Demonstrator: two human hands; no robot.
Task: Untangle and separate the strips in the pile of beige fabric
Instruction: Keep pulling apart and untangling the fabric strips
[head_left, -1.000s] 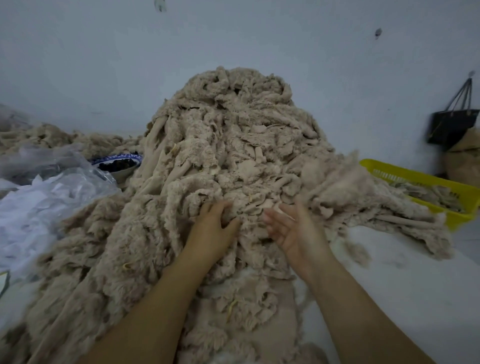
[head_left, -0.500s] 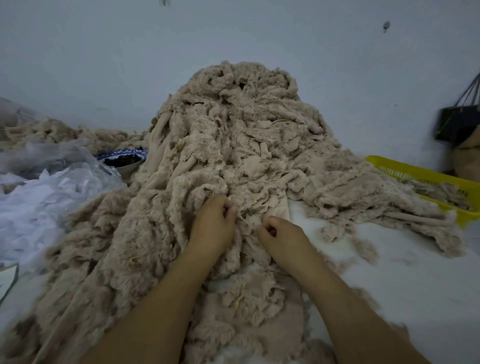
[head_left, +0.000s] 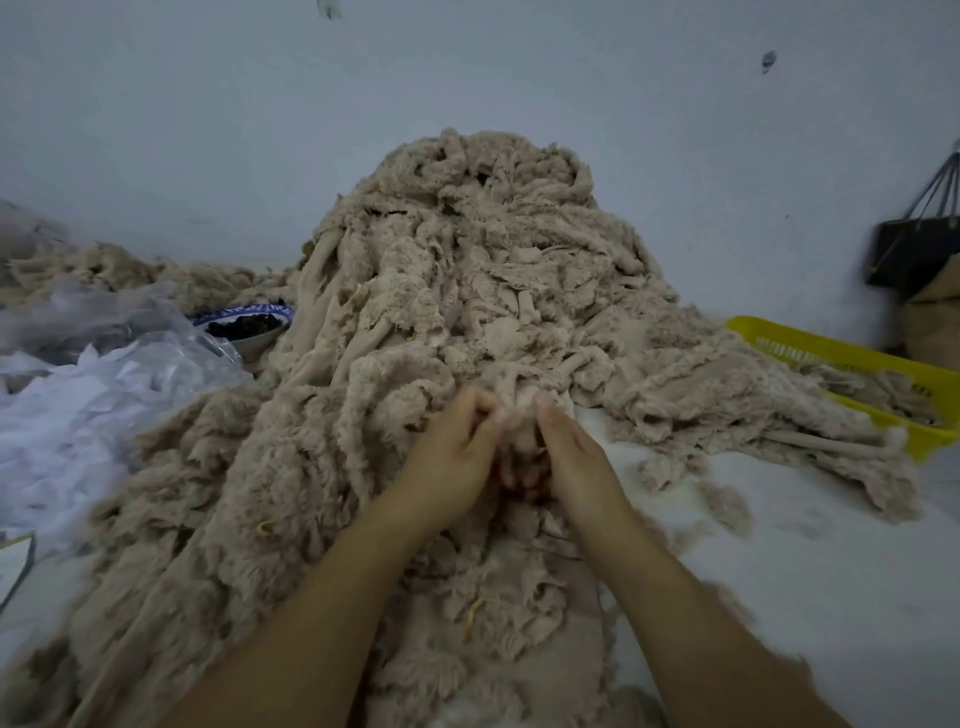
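Observation:
A tall pile of tangled beige fabric strips (head_left: 488, 270) rises in the middle and spreads toward me and to the right. My left hand (head_left: 457, 452) and my right hand (head_left: 571, 457) meet at the pile's lower front. Both have their fingers curled into one small clump of beige fabric (head_left: 519, 415) held between them. The fingertips are partly hidden in the fluff.
A clear plastic bag of white scraps (head_left: 93, 415) lies at the left. Behind it stands a blue-rimmed bowl with dark contents (head_left: 244, 327). A yellow basket (head_left: 841, 364) holding beige strips sits at the right. A black bag (head_left: 914, 249) hangs on the wall.
My right hand went from open on the pile to curled round fabric. Both hands drew together and now grip the same clump.

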